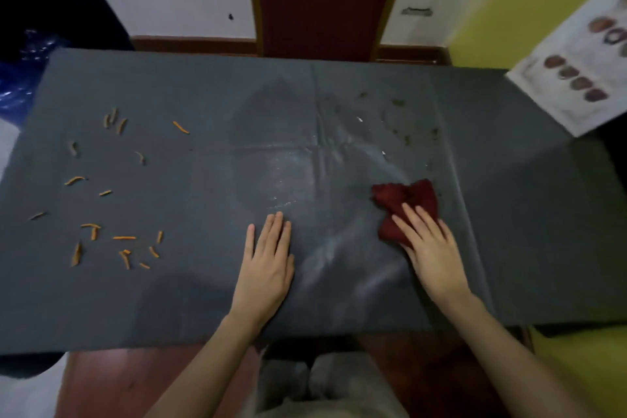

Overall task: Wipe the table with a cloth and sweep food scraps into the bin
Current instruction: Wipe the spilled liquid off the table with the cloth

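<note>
A dark grey covered table (203, 299) fills the view. A crumpled red cloth (403, 198) lies right of centre, and my right hand (431, 251) presses flat on its near part with fingers extended. My left hand (266, 265) rests flat on the bare table near the middle, fingers together, holding nothing. Several orange food scraps (124, 237) are scattered over the left part of the table. Small dark green crumbs (398, 102) dot the far right of centre. Wet streaks shine between my hands.
A red chair with a gold frame (325, 0) stands behind the far edge. A printed sheet with pictures (576, 75) overlaps the far right corner. Blue plastic bags (20, 78) sit beyond the left edge. My lap is under the near edge.
</note>
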`<state>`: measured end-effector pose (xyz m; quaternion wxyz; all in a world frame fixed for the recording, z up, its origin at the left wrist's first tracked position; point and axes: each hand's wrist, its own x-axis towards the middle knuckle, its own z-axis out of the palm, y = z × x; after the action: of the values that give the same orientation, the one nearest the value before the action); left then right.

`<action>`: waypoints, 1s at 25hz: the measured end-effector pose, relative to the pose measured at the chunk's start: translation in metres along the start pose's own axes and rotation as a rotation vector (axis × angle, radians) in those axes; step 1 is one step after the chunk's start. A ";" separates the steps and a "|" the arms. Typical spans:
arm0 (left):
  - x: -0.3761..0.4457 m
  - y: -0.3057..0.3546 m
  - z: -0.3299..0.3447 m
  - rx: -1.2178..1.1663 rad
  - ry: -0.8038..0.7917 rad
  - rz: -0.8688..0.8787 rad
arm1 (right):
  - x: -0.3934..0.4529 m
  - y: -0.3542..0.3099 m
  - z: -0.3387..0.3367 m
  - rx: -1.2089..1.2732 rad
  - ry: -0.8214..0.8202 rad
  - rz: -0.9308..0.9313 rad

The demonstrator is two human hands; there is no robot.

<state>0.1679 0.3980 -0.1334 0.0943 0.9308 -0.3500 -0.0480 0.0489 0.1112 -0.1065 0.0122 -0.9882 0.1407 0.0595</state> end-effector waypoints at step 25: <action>0.028 0.109 0.016 -0.126 0.118 -0.334 | -0.054 0.101 0.019 0.104 0.127 0.088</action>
<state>0.1161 0.2968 -0.1268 0.1633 0.9694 -0.1808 -0.0303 -0.0324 0.0302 -0.1200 0.0518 -0.9809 0.1872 -0.0102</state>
